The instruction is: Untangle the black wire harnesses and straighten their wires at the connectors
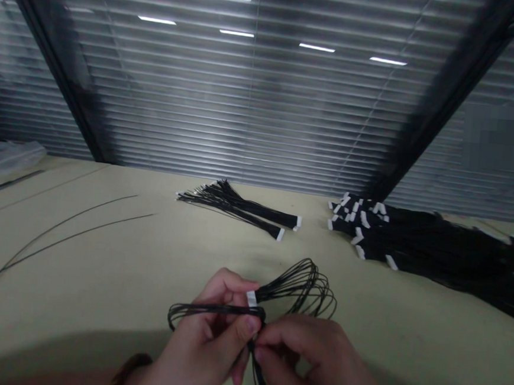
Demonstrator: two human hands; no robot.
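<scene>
My left hand [214, 331] is closed around a looped bundle of thin black wires [307, 282], thumb pressing on it. A white connector [251, 299] on the bundle shows beside the left index fingertip. One loop sticks out to the left over the fingers, while a wider loop fans out behind to the right. My right hand [310, 357] pinches the wires just right of the left thumb; what exactly lies between its fingertips is hidden. Loose wire strands hang below, between both hands.
Black wires with white connectors [238, 206] lie farther back. A large pile of similar cables [435, 242] is at the right. Loose wires [48, 241], a thin dark tool [15, 181] and a clear plastic bag [8, 158] are at left. Blinds [246, 108] stand behind the table.
</scene>
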